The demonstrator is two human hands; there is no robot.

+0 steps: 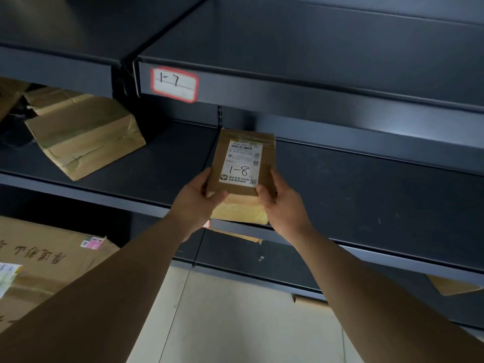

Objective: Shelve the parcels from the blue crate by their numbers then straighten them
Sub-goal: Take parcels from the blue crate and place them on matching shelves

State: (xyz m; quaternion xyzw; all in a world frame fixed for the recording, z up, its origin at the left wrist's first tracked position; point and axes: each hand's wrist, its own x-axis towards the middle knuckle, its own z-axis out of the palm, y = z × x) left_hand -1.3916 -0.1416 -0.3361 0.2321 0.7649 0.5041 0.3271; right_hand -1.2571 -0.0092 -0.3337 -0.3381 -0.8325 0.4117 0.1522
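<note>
**Clerk:** Item: parcel 1-8 (242,163). Flat brown box, white label up, "1-8" handwritten. Location?

**Checker:** Front of the middle shelf (366,184), right bay, over a pale padded packet (239,210) whose near end overhangs the shelf lip. I cannot tell whether it lies on the packet or is carried just above it.

**Clerk:** Hands?

**Checker:** Left hand (199,203): fingers along the left side, thumb at the near edge. Right hand (282,205): fingers along the right side, thumb on the top face by the near corner. Both are clamped on the parcel, one at each near corner.

**Clerk:** Shelf number?

**Checker:** The shelf label (174,85) on the shelf above reads "1-7". This shelf's own tag (207,223) shows only as a red sliver beside the left wrist, so its number is hidden. By sequence it is probably 1-8.

**Clerk:** Progress?

**Checker:** Shelved, as far as can be seen:
- the padded packet
- one crumpled brown box (83,137), lying askew in the left bay
- corners of other parcels on the shelves below

For this item, placing is in hand and release is not yet done. The blue crate is out of view, so the number left cannot be given. Straightening looks outstanding, going by the askew box and the overhanging packet.
</note>
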